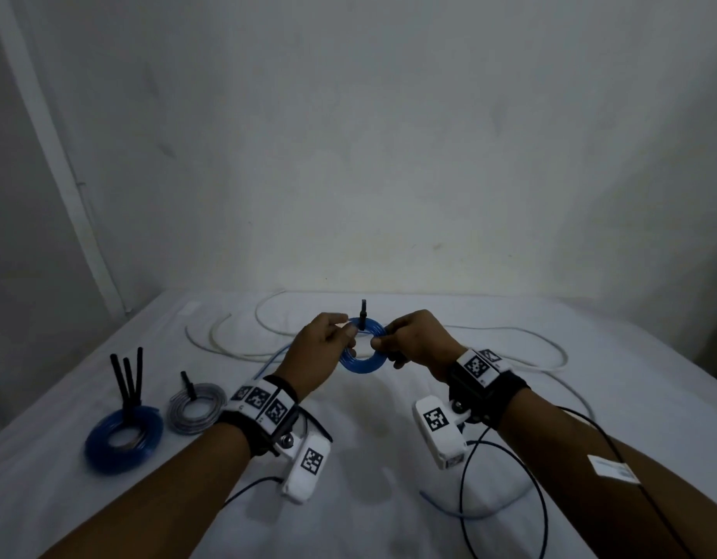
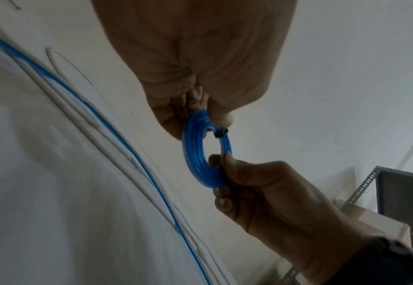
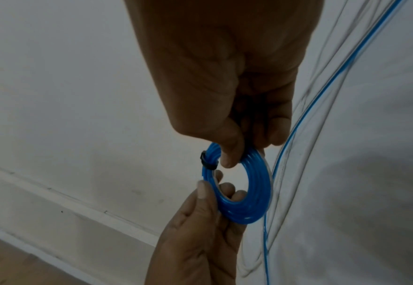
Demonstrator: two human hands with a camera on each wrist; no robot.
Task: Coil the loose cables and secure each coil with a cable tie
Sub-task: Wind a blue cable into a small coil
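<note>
Both hands, left hand (image 1: pixel 324 349) and right hand (image 1: pixel 414 341), pinch the small blue tubing coil (image 1: pixel 363 359); slackening fingers might let loops spring past the black cable tie (image 1: pixel 362 319)

Prob. bare home rm: sheet-covered surface (image 1: pixel 389 457), plain wall (image 1: pixel 389 135), wood floor (image 3: pixel 17 266).

A white cloth (image 1: pixel 369 457) covered the table, rumpled in places, and a pale wall (image 1: pixel 389 135) rose behind it. In the left wrist view a grey perforated metal rack (image 2: pixel 361 189) stood off the table's edge; the right wrist view showed a patch of wooden floor (image 3: pixel 17 266).
</note>
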